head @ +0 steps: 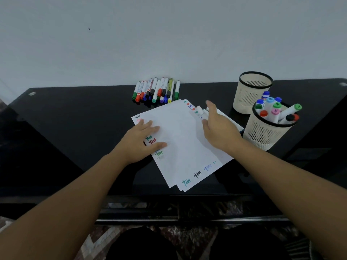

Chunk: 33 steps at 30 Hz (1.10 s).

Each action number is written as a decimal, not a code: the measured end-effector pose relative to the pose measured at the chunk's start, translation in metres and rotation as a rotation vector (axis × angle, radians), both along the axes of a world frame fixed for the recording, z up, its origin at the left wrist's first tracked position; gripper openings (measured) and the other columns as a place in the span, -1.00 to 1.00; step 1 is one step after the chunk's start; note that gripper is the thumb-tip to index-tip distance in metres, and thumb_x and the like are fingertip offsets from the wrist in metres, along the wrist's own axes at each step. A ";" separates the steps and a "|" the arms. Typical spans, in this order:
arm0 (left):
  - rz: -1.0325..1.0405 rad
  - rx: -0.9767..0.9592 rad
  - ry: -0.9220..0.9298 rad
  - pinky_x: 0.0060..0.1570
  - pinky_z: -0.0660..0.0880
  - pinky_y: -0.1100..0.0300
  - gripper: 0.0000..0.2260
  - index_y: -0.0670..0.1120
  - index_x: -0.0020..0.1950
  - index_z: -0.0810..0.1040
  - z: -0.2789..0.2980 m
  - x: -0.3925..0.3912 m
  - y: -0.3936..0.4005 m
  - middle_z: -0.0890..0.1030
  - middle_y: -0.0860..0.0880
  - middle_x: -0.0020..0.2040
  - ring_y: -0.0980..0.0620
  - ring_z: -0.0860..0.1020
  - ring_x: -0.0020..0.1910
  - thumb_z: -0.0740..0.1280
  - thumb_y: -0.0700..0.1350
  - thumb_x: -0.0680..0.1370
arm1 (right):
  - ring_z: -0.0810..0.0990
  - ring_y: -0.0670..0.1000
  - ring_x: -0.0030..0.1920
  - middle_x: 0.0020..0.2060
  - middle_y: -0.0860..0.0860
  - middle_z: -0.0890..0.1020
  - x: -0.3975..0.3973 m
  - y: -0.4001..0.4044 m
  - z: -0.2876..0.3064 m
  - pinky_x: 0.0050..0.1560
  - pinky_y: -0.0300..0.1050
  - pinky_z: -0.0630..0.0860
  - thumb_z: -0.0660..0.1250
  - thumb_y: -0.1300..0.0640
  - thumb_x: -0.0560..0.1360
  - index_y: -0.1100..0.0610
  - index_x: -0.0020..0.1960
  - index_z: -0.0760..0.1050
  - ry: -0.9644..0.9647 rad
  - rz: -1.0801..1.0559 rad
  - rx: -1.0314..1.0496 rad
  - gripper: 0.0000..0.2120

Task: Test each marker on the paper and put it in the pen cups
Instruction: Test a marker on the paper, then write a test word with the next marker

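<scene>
On the right of the dark surface (pixel 75 117), the near pen cup (pixel 266 132) already holds a good many capped markers while the far pen cup (pixel 251 91) looks empty; a row of markers (pixel 156 90) lies at the far edge, so by my reading much is left. Near the middle, the left hand (pixel 142 141) presses flat on the paper (pixel 184 139), which bears several "Test" marks; the right hand (pixel 219 128) hovers with fingers loosely spread over markers lying beside the sheets, gripping nothing that I can see.
</scene>
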<state>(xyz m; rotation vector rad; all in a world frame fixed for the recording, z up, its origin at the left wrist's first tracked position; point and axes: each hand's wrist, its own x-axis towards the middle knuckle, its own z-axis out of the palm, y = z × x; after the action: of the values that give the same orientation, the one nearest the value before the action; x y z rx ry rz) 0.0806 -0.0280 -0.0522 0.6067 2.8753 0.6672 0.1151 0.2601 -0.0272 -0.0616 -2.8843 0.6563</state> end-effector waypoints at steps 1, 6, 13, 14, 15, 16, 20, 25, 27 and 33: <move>0.002 0.020 0.055 0.58 -0.03 -0.05 -0.27 0.20 0.55 0.34 -0.003 0.001 -0.001 0.14 0.11 0.64 0.06 -0.04 0.64 0.26 0.49 0.44 | 0.57 0.12 -0.27 -0.26 0.07 0.58 -0.002 0.002 -0.001 -0.40 -0.03 0.28 0.17 0.09 0.70 0.08 0.48 0.20 0.025 -0.024 0.052 -0.62; 0.131 0.115 0.278 0.50 0.17 -0.10 -0.29 0.13 0.42 0.52 -0.010 0.002 -0.001 0.42 0.02 0.48 -0.02 0.25 0.49 0.25 0.51 0.42 | 0.53 0.16 -0.03 0.11 0.13 0.51 -0.010 0.010 -0.002 -0.14 0.00 0.39 0.23 0.04 0.66 0.11 0.30 0.39 0.041 -0.049 0.349 -0.75; 0.156 0.075 0.246 0.42 0.23 -0.04 -0.43 0.12 0.38 0.56 -0.012 -0.004 0.001 0.45 0.06 0.42 0.01 0.32 0.41 0.34 0.40 0.48 | 0.52 0.18 0.09 0.15 0.15 0.48 -0.016 0.016 -0.009 -0.08 0.04 0.37 0.26 -0.01 0.65 0.11 0.36 0.37 0.051 -0.146 0.341 -0.66; 0.156 0.077 0.245 0.42 0.23 -0.04 -0.43 0.12 0.38 0.56 -0.012 -0.004 0.001 0.45 0.06 0.42 0.01 0.32 0.40 0.34 0.40 0.48 | 0.51 0.18 0.11 0.16 0.14 0.48 -0.017 0.017 -0.009 -0.06 0.06 0.40 0.27 -0.01 0.65 0.11 0.36 0.37 0.055 -0.153 0.345 -0.66; 0.158 0.081 0.242 0.42 0.23 -0.04 -0.44 0.12 0.37 0.56 -0.012 -0.004 0.000 0.45 0.07 0.42 0.02 0.32 0.40 0.34 0.39 0.48 | 0.49 0.18 0.13 0.16 0.14 0.47 -0.018 0.018 -0.009 -0.02 0.08 0.43 0.28 -0.02 0.65 0.09 0.35 0.38 0.058 -0.163 0.354 -0.67; 0.159 0.088 0.240 0.42 0.23 -0.04 -0.43 0.12 0.37 0.56 -0.012 -0.004 0.000 0.45 0.07 0.41 0.02 0.32 0.40 0.35 0.39 0.48 | 0.48 0.18 0.15 0.17 0.14 0.47 -0.019 0.019 -0.008 0.03 0.10 0.46 0.29 -0.01 0.64 0.08 0.34 0.39 0.059 -0.171 0.360 -0.68; 0.166 0.102 0.236 0.43 0.24 -0.04 -0.43 0.11 0.37 0.57 -0.010 -0.004 0.000 0.45 0.08 0.41 0.04 0.31 0.40 0.36 0.39 0.47 | 0.47 0.18 0.17 0.17 0.14 0.47 -0.024 0.024 -0.008 0.04 0.07 0.48 0.29 0.01 0.65 0.06 0.30 0.43 0.043 -0.211 0.335 -0.73; 0.164 0.122 0.243 0.42 0.26 -0.03 -0.44 0.11 0.35 0.58 -0.011 -0.004 -0.001 0.46 0.08 0.39 0.04 0.32 0.38 0.37 0.39 0.46 | 0.48 0.18 0.16 0.17 0.13 0.48 -0.026 0.027 -0.011 0.07 0.07 0.47 0.33 -0.02 0.63 0.06 0.31 0.45 0.079 -0.207 0.318 -0.70; 0.161 0.136 0.244 0.41 0.26 -0.03 -0.43 0.11 0.34 0.58 -0.013 -0.004 -0.001 0.46 0.08 0.38 0.04 0.33 0.37 0.37 0.41 0.46 | 0.48 0.18 0.13 0.15 0.13 0.49 -0.028 0.025 -0.010 0.08 0.08 0.46 0.35 -0.03 0.61 0.05 0.30 0.47 0.134 -0.167 0.316 -0.69; 0.159 0.138 0.242 0.42 0.25 -0.02 -0.42 0.13 0.36 0.57 -0.013 -0.006 -0.001 0.45 0.09 0.39 0.05 0.32 0.38 0.35 0.42 0.45 | 0.47 0.15 0.18 0.19 0.07 0.51 -0.061 -0.010 -0.005 0.14 0.09 0.41 0.26 0.03 0.66 -0.01 0.36 0.47 0.166 0.031 0.358 -0.72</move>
<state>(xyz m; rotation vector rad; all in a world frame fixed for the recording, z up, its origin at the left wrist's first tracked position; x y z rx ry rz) 0.0748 -0.0288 -0.0649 0.5107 3.1478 0.8769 0.0538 0.2506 -0.0327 0.0827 -2.7962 0.1336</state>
